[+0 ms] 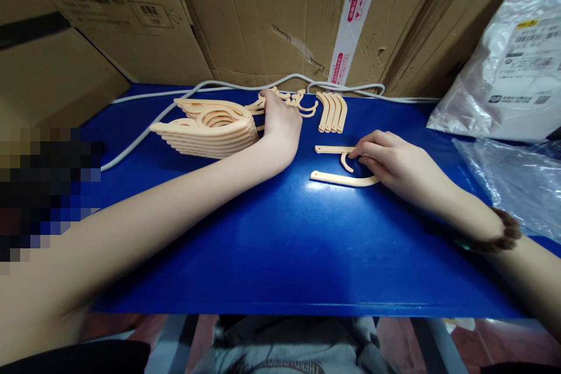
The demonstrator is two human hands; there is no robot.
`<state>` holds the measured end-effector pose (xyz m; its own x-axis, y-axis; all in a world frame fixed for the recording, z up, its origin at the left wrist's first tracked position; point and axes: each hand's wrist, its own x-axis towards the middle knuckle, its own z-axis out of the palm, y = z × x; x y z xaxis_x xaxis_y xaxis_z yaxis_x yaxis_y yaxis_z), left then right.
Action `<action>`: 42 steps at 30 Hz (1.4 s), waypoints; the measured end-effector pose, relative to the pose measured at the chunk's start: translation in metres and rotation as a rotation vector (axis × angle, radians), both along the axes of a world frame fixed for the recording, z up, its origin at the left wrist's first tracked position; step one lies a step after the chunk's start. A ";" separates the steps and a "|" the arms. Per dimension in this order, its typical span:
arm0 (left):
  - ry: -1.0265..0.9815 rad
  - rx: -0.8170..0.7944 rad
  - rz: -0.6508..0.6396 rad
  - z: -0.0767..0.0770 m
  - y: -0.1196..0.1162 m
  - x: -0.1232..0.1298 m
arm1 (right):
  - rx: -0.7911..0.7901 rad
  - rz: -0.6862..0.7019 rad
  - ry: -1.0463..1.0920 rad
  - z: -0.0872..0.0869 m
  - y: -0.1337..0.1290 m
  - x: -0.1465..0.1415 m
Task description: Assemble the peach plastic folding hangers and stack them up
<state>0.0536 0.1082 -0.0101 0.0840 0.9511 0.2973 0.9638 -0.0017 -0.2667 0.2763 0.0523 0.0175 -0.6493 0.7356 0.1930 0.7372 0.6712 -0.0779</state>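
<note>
My left hand (283, 125) reaches over a group of small cream hooks (309, 110) at the back; its fingertips are hidden behind the hand. Left of it lies a stack of cream plastic hanger pieces (210, 128). My right hand (385, 158) has its fingers pressed together at a small cream hook (346, 162), which lies between an upper cream bar (333, 149) and a lower curved bar (344, 179). The right ends of both bars are near or under this hand. Several curved cream arms (332, 112) lie side by side behind.
A white cable (144, 143) runs along the back and left of the blue table (272, 257). Cardboard boxes (263, 23) stand behind it. A labelled plastic bag (512, 64) and clear plastic film (512, 178) lie at the right. A blurred-out dark area is at the left.
</note>
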 end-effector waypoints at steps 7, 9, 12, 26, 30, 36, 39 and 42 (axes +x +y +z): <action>-0.023 -0.085 -0.053 0.028 -0.013 0.006 | 0.007 0.006 0.005 0.001 -0.002 -0.001; -0.075 -0.062 -0.109 0.033 -0.019 0.008 | 0.004 0.007 0.003 0.001 -0.002 -0.001; -0.071 0.003 -0.255 0.040 -0.036 0.009 | 0.004 0.007 0.000 0.000 -0.001 -0.001; 0.110 0.162 -0.708 0.013 -0.100 -0.043 | 0.104 0.031 -0.003 0.001 -0.005 -0.006; 0.017 0.120 -0.712 0.007 -0.099 -0.051 | 0.186 0.129 0.012 0.007 -0.020 -0.018; -0.263 -0.081 -0.699 0.008 -0.097 -0.055 | 0.264 0.220 -0.118 0.001 -0.033 -0.033; -0.363 -0.122 -0.683 0.008 -0.098 -0.056 | 0.301 0.247 -0.172 -0.004 -0.032 -0.035; -0.457 -0.120 -0.687 0.006 -0.098 -0.056 | 0.344 0.267 -0.152 -0.005 -0.032 -0.034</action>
<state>-0.0029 0.0102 -0.0037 0.5525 0.7597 0.3429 0.7514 -0.6320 0.1895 0.2427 0.0200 0.0125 -0.8470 0.4488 0.2847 0.5211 0.8067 0.2786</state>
